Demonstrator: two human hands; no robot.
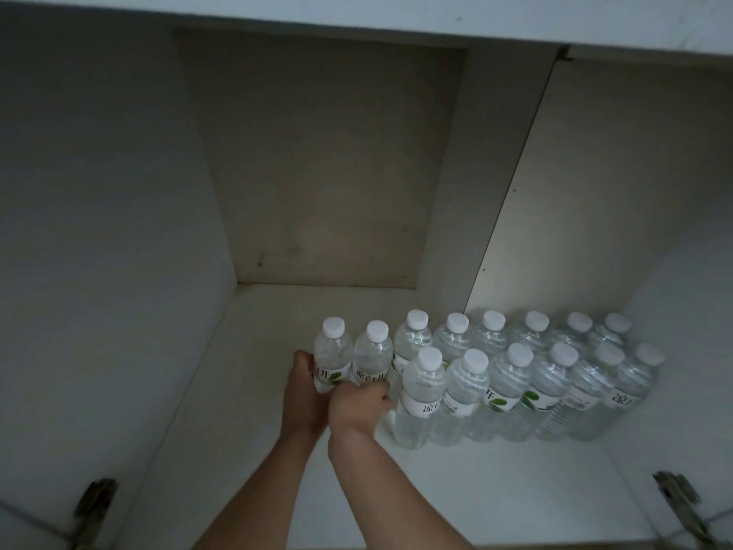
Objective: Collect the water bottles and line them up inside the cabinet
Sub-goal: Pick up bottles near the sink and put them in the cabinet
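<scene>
The white cabinet floor [476, 490] is occupied by 2 rows of upright water bottles [507, 391], ranged from mid-floor toward its right edge.

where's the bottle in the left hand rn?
Head view: the leftmost bottle stands upright on the cabinet floor at the left end of the back row, held by the left hand, beside the bottle that the right hand grips.

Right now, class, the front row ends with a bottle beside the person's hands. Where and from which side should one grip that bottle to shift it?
Grip the end front-row bottle around its labelled middle, coming from its left. That side faces bare cabinet floor, while its neighbour stands tight on the right and the back row behind. It stands upright, so a mid-body wrap should keep it steady.
</scene>
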